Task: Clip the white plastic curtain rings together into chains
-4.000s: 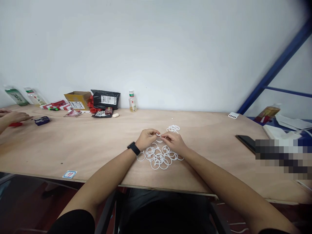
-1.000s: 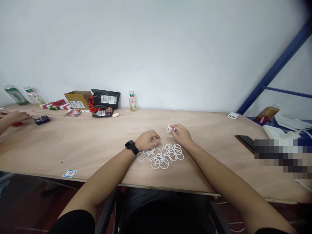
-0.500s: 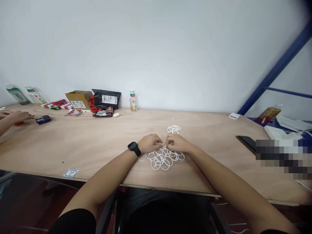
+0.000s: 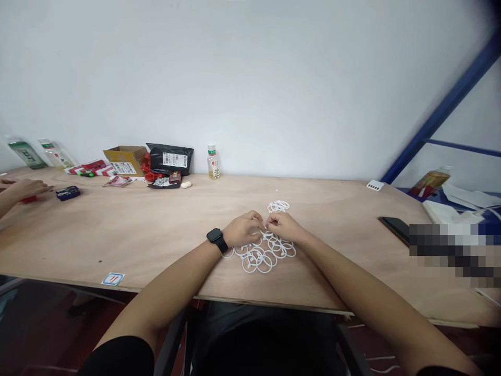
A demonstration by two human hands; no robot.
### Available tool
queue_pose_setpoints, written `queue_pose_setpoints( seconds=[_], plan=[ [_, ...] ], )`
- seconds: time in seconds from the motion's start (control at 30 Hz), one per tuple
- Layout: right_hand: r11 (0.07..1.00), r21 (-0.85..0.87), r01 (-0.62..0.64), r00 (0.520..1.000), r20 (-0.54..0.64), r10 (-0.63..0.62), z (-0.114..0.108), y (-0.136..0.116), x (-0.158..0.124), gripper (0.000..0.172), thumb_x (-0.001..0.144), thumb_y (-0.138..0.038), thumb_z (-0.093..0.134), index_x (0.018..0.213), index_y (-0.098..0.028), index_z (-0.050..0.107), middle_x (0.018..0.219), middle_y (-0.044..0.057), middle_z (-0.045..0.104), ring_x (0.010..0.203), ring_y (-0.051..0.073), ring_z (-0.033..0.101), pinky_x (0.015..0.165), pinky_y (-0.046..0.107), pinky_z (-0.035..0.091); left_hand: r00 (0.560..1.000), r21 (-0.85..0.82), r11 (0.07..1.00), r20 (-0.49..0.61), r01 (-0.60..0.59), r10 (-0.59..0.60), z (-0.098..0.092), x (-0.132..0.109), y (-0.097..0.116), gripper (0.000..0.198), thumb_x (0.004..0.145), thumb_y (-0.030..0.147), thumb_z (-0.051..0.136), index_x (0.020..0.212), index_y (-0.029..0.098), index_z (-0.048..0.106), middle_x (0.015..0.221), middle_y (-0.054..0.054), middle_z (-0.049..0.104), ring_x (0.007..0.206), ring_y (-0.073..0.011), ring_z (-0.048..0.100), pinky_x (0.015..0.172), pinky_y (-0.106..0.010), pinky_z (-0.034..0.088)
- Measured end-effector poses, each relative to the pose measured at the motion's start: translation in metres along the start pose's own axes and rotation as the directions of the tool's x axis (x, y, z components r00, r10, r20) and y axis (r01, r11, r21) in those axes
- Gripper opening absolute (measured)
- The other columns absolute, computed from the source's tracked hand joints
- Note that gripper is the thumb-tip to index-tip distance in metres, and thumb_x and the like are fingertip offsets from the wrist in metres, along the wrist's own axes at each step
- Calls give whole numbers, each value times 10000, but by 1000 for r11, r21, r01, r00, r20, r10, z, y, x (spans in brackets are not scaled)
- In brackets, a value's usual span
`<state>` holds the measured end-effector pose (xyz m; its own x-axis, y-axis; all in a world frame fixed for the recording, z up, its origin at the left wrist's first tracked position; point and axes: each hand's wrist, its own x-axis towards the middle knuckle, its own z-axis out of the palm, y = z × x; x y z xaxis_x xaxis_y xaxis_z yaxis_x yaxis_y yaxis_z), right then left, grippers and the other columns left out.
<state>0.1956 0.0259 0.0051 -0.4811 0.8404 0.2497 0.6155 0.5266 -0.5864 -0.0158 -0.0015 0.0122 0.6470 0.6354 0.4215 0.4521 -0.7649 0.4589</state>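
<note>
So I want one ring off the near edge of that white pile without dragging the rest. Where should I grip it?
Probably the nearest ring of the loose pile: pinch its outer arc from the table's front edge, since that side lies flat and seems free of overlaps.

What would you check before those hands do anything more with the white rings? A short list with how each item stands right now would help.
1. Both hands meet over the loose rings: ok; left hand, right hand.
2. A ring pinched between the fingers: cannot tell, too small.
3. Small ring pile clear of the hands: ok.
4. Phone away from the work: ok.
5. Co-worker's hand far off: ok.
</note>
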Motion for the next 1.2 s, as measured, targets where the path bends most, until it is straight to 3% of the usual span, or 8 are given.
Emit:
queue_pose_setpoints(
  seconds=[0.1, 0.27, 0.37, 0.53, 0.87, 1.2],
  plan=[
    [999, 34, -3, 1000, -25, 3, 1, -1, 0, 134, 737, -179, 538, 666, -175, 652, 654, 3, 633, 610, 131, 542, 570, 233, 376, 1000, 8, 1000, -19, 0, 0, 2, 1, -1, 125, 838, 253, 633, 926, 226, 717, 1119, -66, 612, 990, -173, 615, 922, -296, 479],
    [985, 134, 112, 982, -168, -88, -6, -6, -2, 200, 840, -251, 504, 836, -184, 692, 810, 43, 687, 758, 168, 607, 695, 280, 443, 988, 24, 996, -130, 90, -87, -2, 4, 0, 208, 899, 356, 574, 888, 190, 698, 832, -32, 685, 728, -132, 609, 702, -241, 466],
    [973, 149, 173, 972, -183, -145, -8, -11, -5, 220, 839, -245, 514, 949, -189, 695, 864, 55, 696, 774, 175, 615, 719, 295, 454, 985, 43, 992, -134, 119, -112, -2, 5, 1, 235, 898, 380, 573, 843, 189, 696, 754, -11, 679, 658, -119, 584, 645, -229, 429],
    [975, 123, 183, 978, -128, -167, -5, -20, -8, 178, 803, -226, 537, 846, -186, 706, 763, 40, 686, 664, 149, 576, 635, 267, 427, 990, 75, 995, -131, 65, -55, -2, 5, 3, 220, 891, 346, 582, 789, 175, 677, 726, -10, 670, 665, -116, 585, 652, -228, 415],
    [970, 165, 180, 978, -132, -159, -3, -21, -8, 138, 771, -259, 574, 748, -161, 667, 564, -16, 567, 500, 95, 447, 490, 213, 336, 991, 117, 992, -134, 47, -31, 1, 5, 0, 266, 896, 361, 571, 737, 165, 651, 694, -9, 654, 643, -110, 571, 643, -227, 398],
    [971, 183, 155, 983, -124, -134, 3, -17, -7, 73, 694, -210, 532, 697, -174, 595, 543, -43, 516, 487, 88, 420, 486, 204, 314, 995, 170, 985, -95, -9, 25, 1, 6, 1, 317, 908, 418, 556, 745, 162, 649, 698, -23, 652, 657, -123, 575, 663, -242, 394]
  ],
)
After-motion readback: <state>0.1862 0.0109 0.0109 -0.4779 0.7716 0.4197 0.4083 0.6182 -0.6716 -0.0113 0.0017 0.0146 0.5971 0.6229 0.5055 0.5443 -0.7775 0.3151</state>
